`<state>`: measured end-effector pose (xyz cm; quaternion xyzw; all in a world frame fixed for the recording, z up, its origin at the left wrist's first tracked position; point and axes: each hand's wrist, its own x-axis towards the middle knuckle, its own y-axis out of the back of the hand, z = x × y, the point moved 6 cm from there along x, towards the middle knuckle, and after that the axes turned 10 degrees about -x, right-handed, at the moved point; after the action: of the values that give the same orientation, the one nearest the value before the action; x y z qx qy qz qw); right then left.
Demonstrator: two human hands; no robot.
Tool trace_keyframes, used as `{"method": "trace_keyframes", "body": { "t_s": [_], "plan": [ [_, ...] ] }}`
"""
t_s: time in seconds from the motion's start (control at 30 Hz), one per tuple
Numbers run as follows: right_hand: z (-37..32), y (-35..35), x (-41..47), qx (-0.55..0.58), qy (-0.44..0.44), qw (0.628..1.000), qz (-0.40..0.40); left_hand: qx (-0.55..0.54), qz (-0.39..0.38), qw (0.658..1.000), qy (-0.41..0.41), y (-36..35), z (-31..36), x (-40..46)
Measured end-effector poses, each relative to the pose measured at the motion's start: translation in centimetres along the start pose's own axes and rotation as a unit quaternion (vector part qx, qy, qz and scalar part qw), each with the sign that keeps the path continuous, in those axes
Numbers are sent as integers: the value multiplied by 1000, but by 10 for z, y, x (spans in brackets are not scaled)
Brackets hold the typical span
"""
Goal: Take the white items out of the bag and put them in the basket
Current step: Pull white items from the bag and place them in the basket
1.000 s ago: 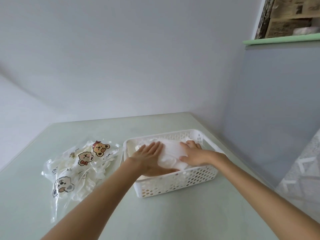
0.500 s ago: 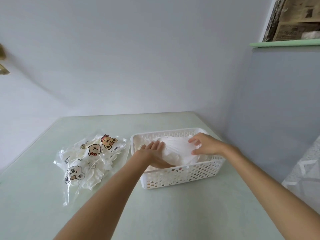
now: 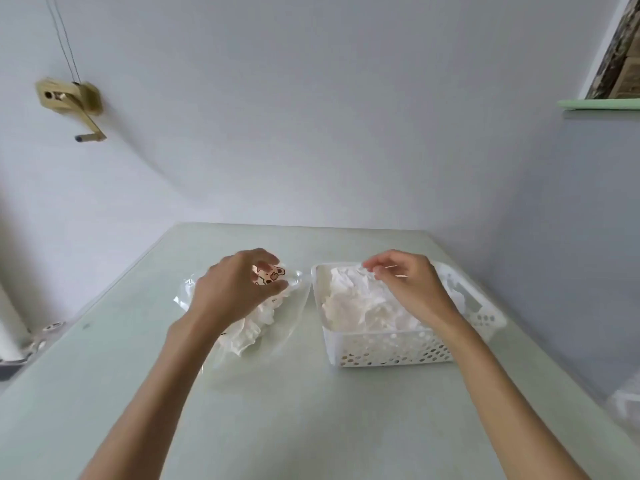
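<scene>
A clear plastic bag (image 3: 270,274) with bear prints lies on the pale green table, left of the basket. Crumpled white items (image 3: 250,336) still show inside it. My left hand (image 3: 235,289) is over the bag's far end, with fingers and thumb curled round the plastic at the bear print. The white perforated basket (image 3: 408,351) stands to the right and holds a heap of white items (image 3: 356,306). My right hand (image 3: 408,285) hangs over the basket, and its fingertips pinch the top edge of that heap.
The table (image 3: 311,417) meets the wall behind and a grey wall on the right. A brass crank (image 3: 71,102) is fixed to the wall at upper left. A green shelf (image 3: 599,103) juts out at upper right. Something white (image 3: 627,403) lies past the table's right edge.
My left hand left the basket and moved left onto the bag. My right hand rose from pressing the white heap to pinching its top. The view turned left.
</scene>
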<state>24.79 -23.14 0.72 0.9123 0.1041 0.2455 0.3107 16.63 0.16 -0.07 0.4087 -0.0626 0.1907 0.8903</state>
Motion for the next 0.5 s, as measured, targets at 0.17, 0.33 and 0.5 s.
{"method": "trace_keyframes", "body": {
  "t_s": [0.17, 0.33, 0.5],
  "plan": [
    [-51, -85, -17, -57, 73, 995, -42, 141, -149, 966, 160, -8, -68, -12],
    [-68, -137, -19, -171, 104, 979, -36, 138, -123, 963, 196, 0, -98, 1],
    [-88, -141, -39, -190, 209, 949, 139, 64, -154, 963, 214, -7, -110, 3]
  ]
}}
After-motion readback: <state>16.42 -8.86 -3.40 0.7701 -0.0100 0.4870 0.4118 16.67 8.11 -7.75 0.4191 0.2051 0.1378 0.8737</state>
